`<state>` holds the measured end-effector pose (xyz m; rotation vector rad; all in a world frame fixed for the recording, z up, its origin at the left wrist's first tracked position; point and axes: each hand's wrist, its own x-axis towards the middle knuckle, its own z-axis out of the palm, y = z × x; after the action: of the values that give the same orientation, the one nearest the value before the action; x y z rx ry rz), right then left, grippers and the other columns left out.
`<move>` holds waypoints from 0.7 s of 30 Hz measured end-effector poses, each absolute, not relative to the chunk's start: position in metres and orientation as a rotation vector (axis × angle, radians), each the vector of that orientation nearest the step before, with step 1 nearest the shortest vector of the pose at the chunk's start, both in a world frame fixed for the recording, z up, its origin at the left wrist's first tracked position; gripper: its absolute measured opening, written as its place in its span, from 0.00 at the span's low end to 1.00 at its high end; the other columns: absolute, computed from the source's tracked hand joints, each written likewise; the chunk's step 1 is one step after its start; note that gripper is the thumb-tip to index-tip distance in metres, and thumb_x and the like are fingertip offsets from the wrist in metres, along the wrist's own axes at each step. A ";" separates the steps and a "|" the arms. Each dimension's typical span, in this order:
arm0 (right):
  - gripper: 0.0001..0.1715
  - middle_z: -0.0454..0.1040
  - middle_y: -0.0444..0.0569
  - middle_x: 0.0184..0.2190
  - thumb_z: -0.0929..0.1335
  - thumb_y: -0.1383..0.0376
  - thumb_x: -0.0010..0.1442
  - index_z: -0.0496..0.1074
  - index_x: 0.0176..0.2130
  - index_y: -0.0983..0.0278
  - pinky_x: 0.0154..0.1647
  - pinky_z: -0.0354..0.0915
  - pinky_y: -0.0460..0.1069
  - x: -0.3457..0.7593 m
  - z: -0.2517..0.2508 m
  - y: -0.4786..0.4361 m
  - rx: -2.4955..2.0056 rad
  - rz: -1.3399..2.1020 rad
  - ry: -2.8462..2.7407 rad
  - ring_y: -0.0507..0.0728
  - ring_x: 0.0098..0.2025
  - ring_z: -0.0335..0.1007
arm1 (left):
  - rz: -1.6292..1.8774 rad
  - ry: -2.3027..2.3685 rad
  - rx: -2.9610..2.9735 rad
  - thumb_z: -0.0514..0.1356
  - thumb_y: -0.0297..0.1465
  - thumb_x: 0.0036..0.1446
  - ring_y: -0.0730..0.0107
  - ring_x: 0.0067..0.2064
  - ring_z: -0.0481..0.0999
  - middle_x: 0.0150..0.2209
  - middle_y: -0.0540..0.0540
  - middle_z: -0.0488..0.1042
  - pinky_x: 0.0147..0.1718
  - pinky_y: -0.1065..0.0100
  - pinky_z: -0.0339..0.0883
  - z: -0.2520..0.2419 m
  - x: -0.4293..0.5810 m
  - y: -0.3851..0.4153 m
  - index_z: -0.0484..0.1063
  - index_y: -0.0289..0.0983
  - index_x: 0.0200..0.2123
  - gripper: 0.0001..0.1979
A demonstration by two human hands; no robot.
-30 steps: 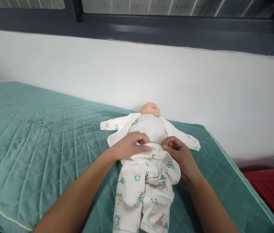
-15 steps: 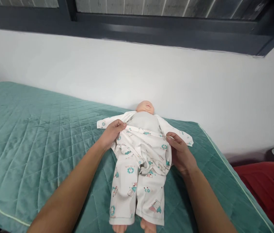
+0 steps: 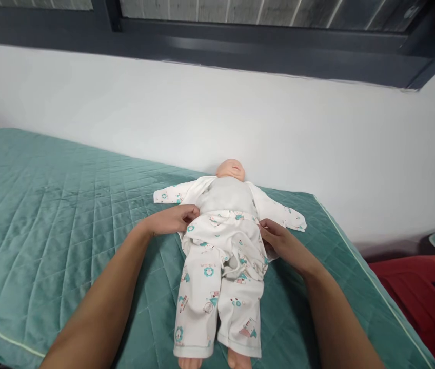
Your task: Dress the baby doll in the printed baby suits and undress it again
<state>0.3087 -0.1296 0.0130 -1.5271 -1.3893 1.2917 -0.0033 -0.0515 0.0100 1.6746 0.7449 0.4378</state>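
A baby doll (image 3: 230,169) lies on its back, feet toward me, with a pale grey torso showing. It wears white printed trousers (image 3: 202,287) and a white printed jacket (image 3: 275,207) that lies open at the front, sleeves spread to both sides. My left hand (image 3: 177,218) has its fingers closed at the waistband on the left side of the trousers. On the opposite side, my right hand (image 3: 281,241) is closed at the waistband too, its fingertips partly hidden by the cloth. The waistband lies across the doll's belly.
The doll rests on a green quilted cover (image 3: 67,205) with a light piped edge. A white wall (image 3: 202,118) stands just behind its head, below a dark window frame (image 3: 259,48). Something red (image 3: 413,287) is at the lower right, beside the bed.
The waistband, stretched and lifted by both hands before, now lies against the doll's belly. My hands have come down to its sides, and more of the grey torso shows.
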 end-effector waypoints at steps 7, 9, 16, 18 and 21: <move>0.26 0.76 0.48 0.31 0.67 0.43 0.57 0.74 0.35 0.63 0.37 0.68 0.52 0.322 0.025 -0.139 -1.585 1.445 -1.620 0.57 0.34 0.72 | 0.287 0.858 1.870 0.56 0.26 0.42 0.66 0.32 0.74 0.28 0.52 0.74 0.31 0.71 0.64 0.020 -0.012 -0.059 0.73 0.40 0.29 0.09; 0.25 0.76 0.49 0.29 0.68 0.44 0.56 0.75 0.32 0.64 0.38 0.69 0.53 0.324 0.027 -0.141 -1.611 1.452 -1.685 0.58 0.33 0.73 | 0.183 0.912 1.883 0.54 0.27 0.44 0.68 0.26 0.74 0.24 0.53 0.72 0.28 0.71 0.63 0.024 -0.015 -0.063 0.72 0.40 0.27 0.08; 0.19 0.72 0.46 0.24 0.69 0.52 0.57 0.70 0.26 0.65 0.23 0.59 0.45 0.322 0.029 -0.142 -1.677 1.406 -1.782 0.55 0.29 0.73 | 0.027 0.978 1.929 0.54 0.30 0.46 0.74 0.16 0.66 0.21 0.55 0.70 0.22 0.71 0.60 0.036 -0.016 -0.071 0.70 0.39 0.24 0.05; 0.19 0.71 0.45 0.23 0.68 0.53 0.58 0.69 0.26 0.64 0.21 0.56 0.44 0.323 0.028 -0.141 -1.665 1.390 -1.743 0.54 0.28 0.72 | 0.063 1.007 1.917 0.54 0.32 0.48 0.73 0.18 0.67 0.23 0.53 0.73 0.20 0.71 0.59 0.034 -0.015 -0.070 0.71 0.39 0.26 0.06; 0.18 0.71 0.43 0.24 0.68 0.51 0.59 0.70 0.30 0.63 0.26 0.62 0.45 0.324 0.025 -0.138 -1.627 1.302 -1.585 0.51 0.26 0.68 | 0.317 1.190 1.910 0.52 0.37 0.55 0.70 0.23 0.71 0.25 0.51 0.74 0.23 0.71 0.62 0.023 -0.015 -0.062 0.71 0.39 0.30 0.11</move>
<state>0.3240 -0.1380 0.0247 -1.6269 -1.5851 1.3023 -0.0146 -0.0620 0.0233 1.9103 1.1905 0.3171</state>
